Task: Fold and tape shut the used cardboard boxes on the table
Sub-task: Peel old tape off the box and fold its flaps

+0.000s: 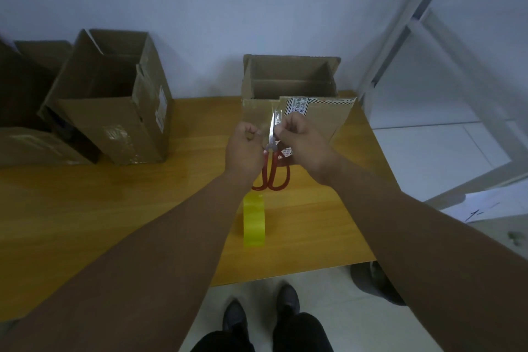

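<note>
An open box (320,123) is standing at the far edge of the table (100,223), with a larger box (120,123) to its left and more boxes (34,146) beyond that. The left hand (243,148) and right hand (303,143) are meeting just before the open box, scissors (273,168) between them. A tape roll (254,221) is sitting nearer, on the table.

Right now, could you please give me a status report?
Left grip, right grip pinching clear tape strip. Front box open. Scissors, tape roll on table beneath.

leftmost box (25,148) cut by edge.
</note>
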